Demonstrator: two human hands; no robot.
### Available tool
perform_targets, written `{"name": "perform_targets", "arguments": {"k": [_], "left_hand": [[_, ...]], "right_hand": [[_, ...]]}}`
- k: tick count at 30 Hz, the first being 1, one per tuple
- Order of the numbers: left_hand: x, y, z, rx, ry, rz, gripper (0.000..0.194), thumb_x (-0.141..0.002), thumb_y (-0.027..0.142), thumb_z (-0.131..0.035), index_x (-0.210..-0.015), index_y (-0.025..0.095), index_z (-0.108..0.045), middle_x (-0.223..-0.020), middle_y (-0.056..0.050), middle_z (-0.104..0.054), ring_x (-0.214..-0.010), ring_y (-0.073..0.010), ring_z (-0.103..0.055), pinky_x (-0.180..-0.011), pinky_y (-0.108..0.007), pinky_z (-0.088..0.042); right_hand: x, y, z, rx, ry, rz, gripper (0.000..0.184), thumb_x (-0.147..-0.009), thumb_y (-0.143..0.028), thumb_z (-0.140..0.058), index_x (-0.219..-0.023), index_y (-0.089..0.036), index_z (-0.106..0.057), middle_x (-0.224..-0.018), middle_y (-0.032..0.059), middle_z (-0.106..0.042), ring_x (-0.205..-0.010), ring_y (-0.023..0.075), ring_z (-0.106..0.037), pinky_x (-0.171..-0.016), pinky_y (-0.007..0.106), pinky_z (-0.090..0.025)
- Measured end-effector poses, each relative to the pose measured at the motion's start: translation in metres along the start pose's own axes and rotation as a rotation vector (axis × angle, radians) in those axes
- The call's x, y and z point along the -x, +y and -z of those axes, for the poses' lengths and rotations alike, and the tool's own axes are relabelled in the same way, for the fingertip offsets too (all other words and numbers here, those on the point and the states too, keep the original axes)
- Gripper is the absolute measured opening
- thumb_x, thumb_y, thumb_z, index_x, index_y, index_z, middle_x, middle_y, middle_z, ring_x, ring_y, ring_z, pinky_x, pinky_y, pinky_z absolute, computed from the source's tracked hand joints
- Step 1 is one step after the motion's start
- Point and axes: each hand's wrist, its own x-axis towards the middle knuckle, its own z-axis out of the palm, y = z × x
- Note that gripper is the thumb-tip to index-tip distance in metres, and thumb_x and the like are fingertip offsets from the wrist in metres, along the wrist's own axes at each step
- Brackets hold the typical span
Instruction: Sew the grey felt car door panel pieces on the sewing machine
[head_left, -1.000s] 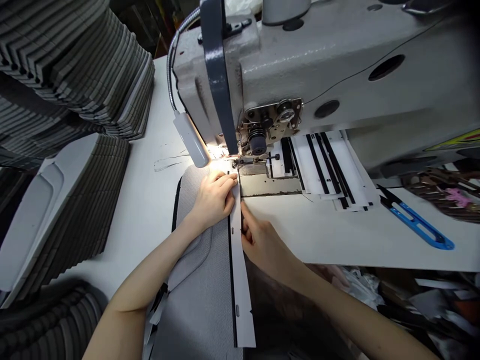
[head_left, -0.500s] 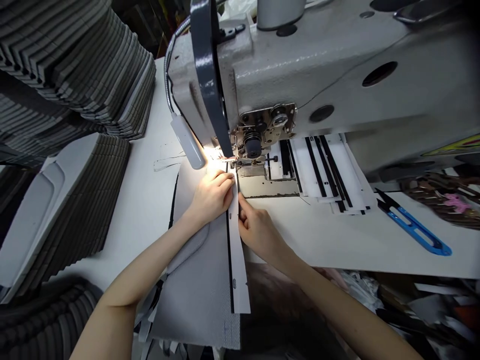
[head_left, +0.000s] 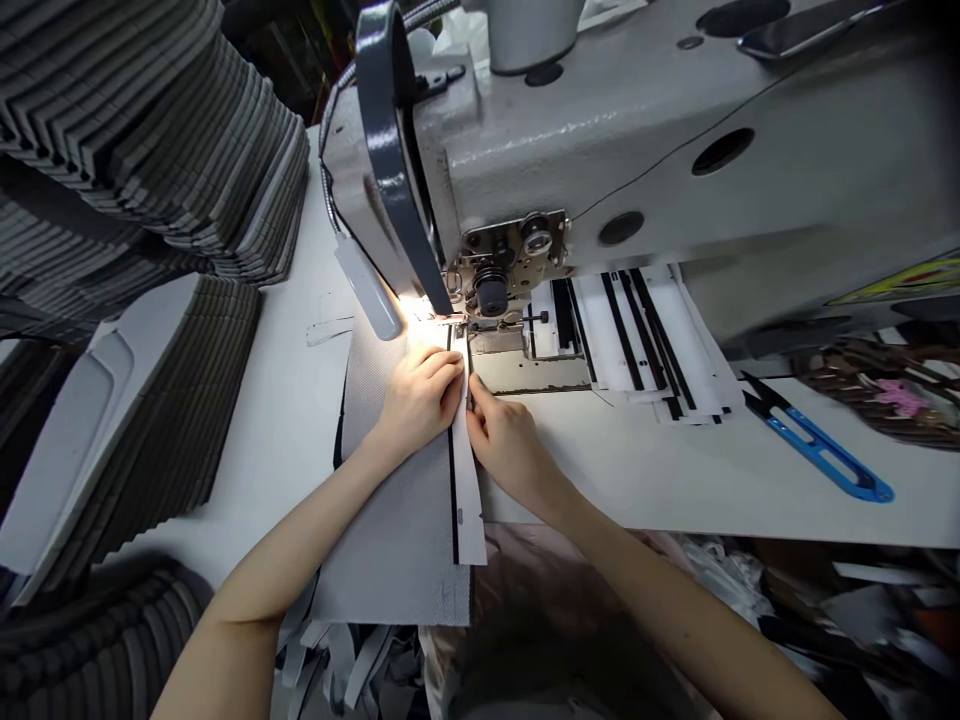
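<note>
A grey fabric panel (head_left: 397, 540) lies under the sewing machine (head_left: 525, 150), with a white strip (head_left: 470, 500) edged in black along its right side. My left hand (head_left: 420, 395) presses on the panel and strip just in front of the presser foot (head_left: 459, 322), its fingers curled together at the strip. On the right edge of the strip is my right hand (head_left: 514, 450), index finger forward and the other fingers folded in, gripping that edge. The fingertips of both hands are close to the lit needle area. What lies under the left palm is hidden.
Tall stacks of grey panels (head_left: 172, 400) stand at the left. White strips with black bands (head_left: 637, 340) lie right of the needle. Blue thread snips (head_left: 825, 450) rest on the white table (head_left: 622, 470). A small lamp (head_left: 369, 285) shines beside the needle.
The panel and white strip have moved forward under the machine, so their near ends lie farther from me. Both hands stay at the strip near the needle. The view has shifted slightly.
</note>
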Motion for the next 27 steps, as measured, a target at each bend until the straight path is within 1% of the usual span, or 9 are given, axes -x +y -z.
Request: {"name": "perform_targets", "arguments": {"k": [4,7,11,14,18,20,23,25,27], "left_hand": [[-0.008,-0.012,-0.006,-0.004,0.014,-0.023,0.016,-0.096,0.015,-0.048,-0.093,0.017,-0.063,-0.105,-0.009,-0.072,-0.101,-0.0219,-0.065,-0.086,-0.039,-0.056],[-0.014,-0.017,-0.006,-0.03,0.024,-0.054,0.015,-0.095,0.015,-0.049,-0.09,0.018,-0.063,-0.102,-0.008,-0.073,-0.098,-0.0216,-0.065,-0.086,-0.039,-0.055],[-0.01,-0.008,-0.001,-0.09,0.014,-0.074,0.016,-0.094,0.015,-0.052,-0.083,0.019,-0.064,-0.095,-0.005,-0.074,-0.09,-0.0212,-0.064,-0.082,-0.038,-0.055],[-0.002,0.003,0.003,-0.09,-0.017,-0.07,0.015,-0.093,0.013,-0.053,-0.089,0.018,-0.066,-0.1,-0.006,-0.074,-0.089,-0.0212,-0.062,-0.079,-0.038,-0.055],[0.001,0.006,0.001,-0.059,0.026,-0.044,0.017,-0.094,0.013,-0.051,-0.096,0.017,-0.068,-0.102,-0.007,-0.075,-0.09,-0.0209,-0.063,-0.081,-0.038,-0.057],[-0.002,0.002,-0.002,-0.051,0.036,-0.037,0.018,-0.095,0.013,-0.05,-0.094,0.017,-0.068,-0.1,-0.007,-0.075,-0.09,-0.0204,-0.064,-0.082,-0.038,-0.057],[-0.007,-0.006,-0.005,-0.051,0.022,-0.034,0.019,-0.096,0.014,-0.05,-0.09,0.018,-0.067,-0.1,-0.006,-0.074,-0.091,-0.02,-0.065,-0.083,-0.037,-0.057],[-0.011,-0.011,-0.007,-0.055,0.013,-0.029,0.02,-0.096,0.016,-0.049,-0.088,0.018,-0.067,-0.1,-0.006,-0.074,-0.093,-0.0201,-0.065,-0.084,-0.038,-0.057],[-0.015,-0.016,-0.008,-0.058,0.002,-0.025,0.021,-0.097,0.017,-0.049,-0.087,0.019,-0.067,-0.1,-0.006,-0.074,-0.094,-0.0204,-0.066,-0.085,-0.039,-0.056]], "right_hand": [[0.021,0.0,-0.004,-0.097,-0.073,0.015,0.061,-0.09,-0.013,-0.04,-0.149,0.003,-0.039,-0.065,0.0011,-0.055,-0.057,0.0169,-0.048,-0.059,0.027,-0.037],[0.033,0.004,-0.008,-0.182,-0.11,0.007,0.068,-0.087,-0.01,-0.041,-0.153,0.003,-0.031,-0.065,-0.0007,-0.054,-0.054,0.015,-0.045,-0.055,0.025,-0.037],[0.029,0.007,-0.009,-0.21,-0.069,-0.001,0.068,-0.084,-0.006,-0.041,-0.152,-0.002,-0.037,-0.061,-0.0039,-0.048,-0.051,0.0136,-0.042,-0.054,0.024,-0.036],[0.019,0.007,-0.007,-0.193,-0.03,0.022,0.063,-0.084,-0.005,-0.042,-0.147,-0.006,-0.046,-0.056,-0.0062,-0.042,-0.05,0.0136,-0.04,-0.055,0.024,-0.035],[0.014,0.004,-0.004,-0.144,-0.002,0.012,0.058,-0.087,-0.007,-0.041,-0.143,-0.003,-0.05,-0.058,-0.0048,-0.042,-0.053,0.0145,-0.04,-0.058,0.025,-0.036],[0.018,0.003,-0.003,-0.148,-0.015,0.001,0.058,-0.089,-0.009,-0.039,-0.146,-0.001,-0.046,-0.06,-0.0031,-0.046,-0.055,0.0148,-0.042,-0.058,0.026,-0.037],[0.031,0.005,-0.003,-0.217,-0.116,-0.005,0.064,-0.092,-0.014,-0.04,-0.154,0.0,-0.032,-0.064,-0.0017,-0.05,-0.056,0.0149,-0.045,-0.055,0.025,-0.037],[0.04,0.008,-0.005,-0.278,-0.191,-0.013,0.072,-0.09,-0.015,-0.042,-0.158,-0.001,-0.022,-0.065,-0.0021,-0.05,-0.056,0.0148,-0.046,-0.053,0.024,-0.037],[0.044,0.009,-0.007,-0.319,-0.214,-0.035,0.077,-0.088,-0.013,-0.045,-0.16,-0.004,-0.017,-0.067,-0.0025,-0.05,-0.057,0.0143,-0.046,-0.053,0.024,-0.039]]}}
